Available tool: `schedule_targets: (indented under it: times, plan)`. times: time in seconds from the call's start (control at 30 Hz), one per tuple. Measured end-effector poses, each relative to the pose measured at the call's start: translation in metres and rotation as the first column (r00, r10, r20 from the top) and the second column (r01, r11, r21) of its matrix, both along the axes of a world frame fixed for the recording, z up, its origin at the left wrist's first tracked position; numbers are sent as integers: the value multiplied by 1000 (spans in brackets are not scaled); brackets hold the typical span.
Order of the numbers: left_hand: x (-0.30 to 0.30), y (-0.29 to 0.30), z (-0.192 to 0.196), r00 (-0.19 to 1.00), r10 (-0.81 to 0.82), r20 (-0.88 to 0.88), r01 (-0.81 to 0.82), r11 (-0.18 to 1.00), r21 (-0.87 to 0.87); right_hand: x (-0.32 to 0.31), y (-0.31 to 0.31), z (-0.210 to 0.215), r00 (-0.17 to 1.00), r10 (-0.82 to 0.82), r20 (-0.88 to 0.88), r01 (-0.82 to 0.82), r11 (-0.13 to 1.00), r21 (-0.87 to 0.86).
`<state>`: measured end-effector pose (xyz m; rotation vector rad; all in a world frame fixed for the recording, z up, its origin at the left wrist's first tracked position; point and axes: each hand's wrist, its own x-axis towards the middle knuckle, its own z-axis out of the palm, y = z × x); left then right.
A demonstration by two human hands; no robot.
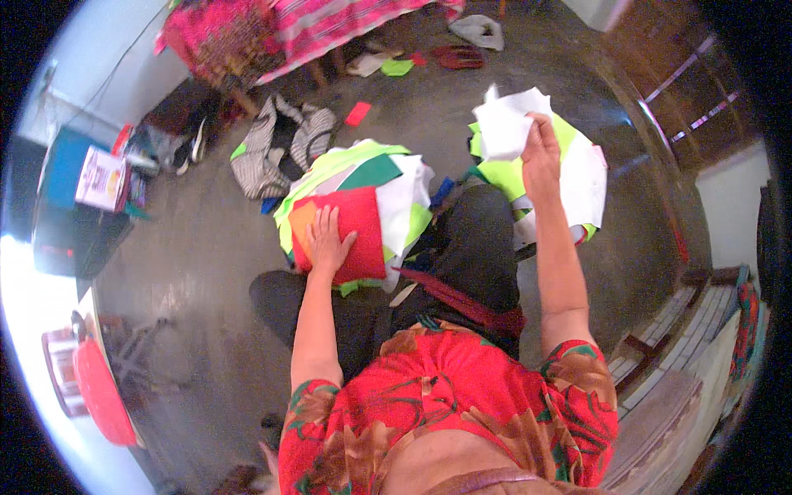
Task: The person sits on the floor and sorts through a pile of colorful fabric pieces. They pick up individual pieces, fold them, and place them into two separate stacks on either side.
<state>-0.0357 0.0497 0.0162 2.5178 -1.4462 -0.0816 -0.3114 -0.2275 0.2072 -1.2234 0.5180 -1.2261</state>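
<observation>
My left hand [328,241] lies flat with its fingers apart on a red cloth piece [363,227]. Beside the fingers shows an orange piece [302,224]. Both are on top of a heap of cut cloth in lime [360,153], dark green [371,172] and white [398,200]. To the right, my right hand [541,155] pinches the edge of a white cloth piece [505,124]. This piece is over a second heap of lime cloth [505,175] and white cloth [584,183]. Whether it touches that heap I cannot tell.
A striped grey garment [254,153] lies on the floor beyond the left heap, near a small red scrap [358,114]. A pink cloth [346,29] drapes over furniture at the back. Slatted wooden seating [681,330] stands at right, a red chair [103,392] at left.
</observation>
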Motion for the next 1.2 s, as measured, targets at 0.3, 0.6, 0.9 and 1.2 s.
schedule_targets:
  times: [0.3, 0.6, 0.9, 1.2]
  plan:
    - [-23, -6, 41, 837, -135, -530, -110, 908, -405, 53, 73, -111, 843, 499, 201, -535, 739, 409]
    - [-118, -37, 78, 541, -246, -804, -223, 880, -419, 58, 78, -125, 805, 589, -76, -528, 768, 363]
    - [-107, -55, 69, 590, -177, -787, -329, 838, -435, 56, 79, -115, 818, 568, -87, -511, 789, 340]
    - [-70, -91, 138, 451, -318, -834, -345, 799, -492, 57, 66, -119, 974, 211, -80, -152, 876, 457]
